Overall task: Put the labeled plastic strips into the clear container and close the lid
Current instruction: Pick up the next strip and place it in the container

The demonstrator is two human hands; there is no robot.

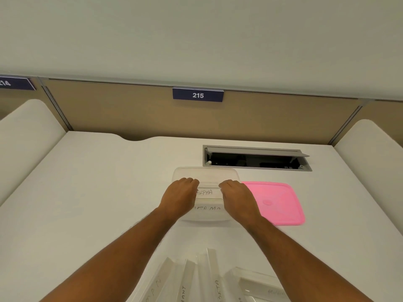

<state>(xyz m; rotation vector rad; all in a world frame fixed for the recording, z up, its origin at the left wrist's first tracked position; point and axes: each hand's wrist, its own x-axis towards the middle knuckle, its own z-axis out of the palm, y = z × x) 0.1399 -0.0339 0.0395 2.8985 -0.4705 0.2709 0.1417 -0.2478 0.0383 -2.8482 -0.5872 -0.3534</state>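
The clear container [206, 173] stands open on the white desk, just past the middle. A clear strip marked ALPHA [207, 192] lies across its inside, with another lettered strip [207, 208] nearer me. My left hand [180, 198] grips the ALPHA strip's left end and my right hand [238, 198] grips its right end, both with fingers curled down into the container. The pink lid [275, 203] lies flat on the desk, right of the container. Several more labeled strips [207, 280] lie fanned out near the front edge between my forearms.
An open cable hatch [257, 159] is sunk into the desk behind the container. A tan partition with a blue 215 sign [198, 95] closes off the back. Curved white dividers [28, 131] rise at both sides.
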